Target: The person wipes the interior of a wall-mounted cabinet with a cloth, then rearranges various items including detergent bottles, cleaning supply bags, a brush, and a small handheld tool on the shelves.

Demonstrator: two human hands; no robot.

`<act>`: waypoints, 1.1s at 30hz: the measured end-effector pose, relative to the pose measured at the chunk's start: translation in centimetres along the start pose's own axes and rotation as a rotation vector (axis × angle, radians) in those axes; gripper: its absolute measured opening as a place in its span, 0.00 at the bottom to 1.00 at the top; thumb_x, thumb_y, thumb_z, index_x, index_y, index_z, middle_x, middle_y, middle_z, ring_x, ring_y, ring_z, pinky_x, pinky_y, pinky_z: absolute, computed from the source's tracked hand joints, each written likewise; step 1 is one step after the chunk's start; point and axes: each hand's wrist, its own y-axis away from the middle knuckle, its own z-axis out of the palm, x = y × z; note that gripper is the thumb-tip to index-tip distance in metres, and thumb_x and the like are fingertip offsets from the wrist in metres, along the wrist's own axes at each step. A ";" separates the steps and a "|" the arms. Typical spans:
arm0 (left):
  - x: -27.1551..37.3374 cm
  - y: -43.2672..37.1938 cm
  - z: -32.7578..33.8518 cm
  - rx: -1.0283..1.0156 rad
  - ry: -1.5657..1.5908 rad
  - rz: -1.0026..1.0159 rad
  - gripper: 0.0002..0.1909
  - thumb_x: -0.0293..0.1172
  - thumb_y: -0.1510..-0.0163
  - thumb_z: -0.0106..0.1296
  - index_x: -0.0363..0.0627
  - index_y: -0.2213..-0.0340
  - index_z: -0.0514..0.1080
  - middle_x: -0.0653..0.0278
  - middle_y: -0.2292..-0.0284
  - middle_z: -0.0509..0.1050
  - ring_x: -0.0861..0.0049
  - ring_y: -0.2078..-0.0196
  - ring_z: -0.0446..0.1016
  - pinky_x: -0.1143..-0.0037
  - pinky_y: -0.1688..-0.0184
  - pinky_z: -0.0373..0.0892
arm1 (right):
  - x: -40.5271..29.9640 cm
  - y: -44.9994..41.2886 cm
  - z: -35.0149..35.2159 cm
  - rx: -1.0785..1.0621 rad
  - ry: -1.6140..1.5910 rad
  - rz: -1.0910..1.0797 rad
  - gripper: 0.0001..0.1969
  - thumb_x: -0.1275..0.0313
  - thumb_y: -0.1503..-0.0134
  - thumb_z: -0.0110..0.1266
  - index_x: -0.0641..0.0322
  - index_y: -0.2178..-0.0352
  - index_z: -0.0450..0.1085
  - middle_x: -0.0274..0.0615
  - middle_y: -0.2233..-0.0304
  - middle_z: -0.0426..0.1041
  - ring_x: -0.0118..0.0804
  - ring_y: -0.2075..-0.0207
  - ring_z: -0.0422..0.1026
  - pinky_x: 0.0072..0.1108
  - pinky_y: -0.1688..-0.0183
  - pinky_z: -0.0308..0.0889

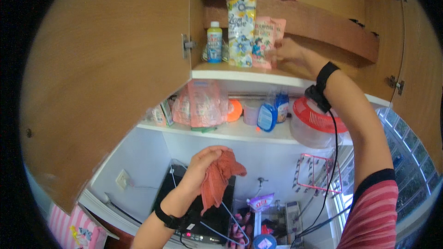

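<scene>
My left hand (204,166) grips a crumpled reddish-orange cloth (221,176), which hangs in front of the lower shelf and over a black top-load washing machine (193,211). Up in the open wooden cabinet, my right hand (290,52) has its fingers around the right edge of a pink printed pouch (263,43); the fingers are blurred and partly hidden. Behind that edge shows a second pink pouch (279,25). To their left stand a tall floral pouch (241,31) and a white-capped bottle (214,43) with a blue label.
Cabinet doors (114,58) swing wide on both sides. The lower white shelf (221,132) carries pink plastic bags (204,105), blue bottles (268,116) and a red-lidded tub (313,121). A black cable (335,152) trails from my right wrist. Below are a hanger (232,214) and pink clip rack (318,173).
</scene>
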 end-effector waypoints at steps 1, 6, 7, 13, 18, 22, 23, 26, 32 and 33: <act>-0.1 -0.2 -0.1 -0.012 -0.020 0.011 0.15 0.34 0.48 0.42 0.36 0.62 0.65 0.55 0.64 0.70 0.68 0.67 0.71 0.71 0.70 0.70 | -0.2 0.7 0.2 0.001 0.009 0.000 0.23 0.64 0.56 0.59 0.67 0.61 0.66 0.40 0.68 0.70 0.31 0.68 0.69 0.19 0.70 0.66; -0.5 -2.3 0.9 0.062 0.135 -0.037 0.14 0.34 0.48 0.42 0.36 0.63 0.65 0.57 0.71 0.70 0.70 0.74 0.70 0.74 0.75 0.68 | -0.2 3.4 -2.3 0.412 0.201 -0.158 0.24 0.62 0.57 0.58 0.65 0.59 0.66 0.41 0.64 0.70 0.34 0.67 0.69 0.22 0.63 0.65; -0.9 -2.6 0.8 0.067 0.134 -0.046 0.14 0.34 0.48 0.42 0.36 0.63 0.65 0.57 0.71 0.70 0.70 0.74 0.70 0.74 0.75 0.68 | -1.0 4.1 -2.3 0.566 0.318 -0.394 0.21 0.65 0.56 0.57 0.63 0.60 0.67 0.40 0.65 0.70 0.35 0.68 0.69 0.22 0.64 0.65; -3.3 -3.9 0.5 0.019 0.116 -0.082 0.16 0.40 0.49 0.42 0.46 0.61 0.63 0.58 0.65 0.68 0.67 0.69 0.70 0.69 0.77 0.68 | -1.1 14.8 6.6 0.178 0.220 -0.551 0.09 0.71 0.54 0.52 0.58 0.68 0.69 0.42 0.70 0.72 0.35 0.71 0.71 0.25 0.71 0.66; -4.2 -3.4 1.5 0.037 0.084 -0.138 0.16 0.40 0.49 0.42 0.44 0.61 0.63 0.57 0.65 0.68 0.66 0.69 0.70 0.68 0.77 0.69 | 11.6 15.1 12.3 0.181 0.202 -0.019 0.24 0.68 0.60 0.57 0.66 0.60 0.65 0.51 0.62 0.70 0.42 0.67 0.71 0.26 0.63 0.67; -4.9 -2.1 0.9 0.088 0.075 -0.104 0.17 0.39 0.48 0.42 0.42 0.60 0.63 0.56 0.64 0.69 0.67 0.69 0.70 0.68 0.76 0.69 | 18.3 12.3 14.4 0.379 0.182 0.215 0.38 0.64 0.65 0.61 0.79 0.55 0.56 0.63 0.53 0.59 0.51 0.50 0.60 0.26 0.47 0.55; -4.8 -1.6 0.6 0.102 0.072 -0.100 0.17 0.39 0.48 0.42 0.42 0.60 0.63 0.56 0.64 0.69 0.67 0.69 0.70 0.68 0.76 0.69 | 18.6 11.5 15.0 0.371 0.173 0.208 0.38 0.64 0.65 0.61 0.79 0.55 0.56 0.63 0.53 0.59 0.51 0.50 0.60 0.26 0.47 0.55; -4.3 -0.3 0.2 0.119 0.063 -0.102 0.16 0.38 0.48 0.42 0.42 0.60 0.63 0.56 0.64 0.69 0.67 0.69 0.70 0.68 0.76 0.70 | 21.1 9.6 16.5 0.438 0.288 0.230 0.43 0.60 0.66 0.62 0.75 0.51 0.54 0.62 0.54 0.61 0.50 0.52 0.62 0.26 0.50 0.57; -3.9 1.4 -0.6 0.242 0.037 -0.056 0.15 0.36 0.48 0.41 0.39 0.62 0.64 0.55 0.65 0.70 0.67 0.69 0.70 0.69 0.75 0.70 | 22.9 6.9 18.3 0.508 0.170 0.288 0.42 0.60 0.68 0.63 0.74 0.53 0.56 0.59 0.55 0.63 0.49 0.51 0.62 0.28 0.49 0.56; -3.9 1.7 -0.8 0.252 0.034 -0.052 0.15 0.36 0.48 0.41 0.39 0.62 0.64 0.55 0.65 0.70 0.67 0.69 0.70 0.69 0.75 0.70 | 22.4 6.9 18.7 0.502 0.163 0.282 0.42 0.60 0.68 0.63 0.74 0.53 0.56 0.59 0.55 0.63 0.49 0.51 0.62 0.28 0.49 0.56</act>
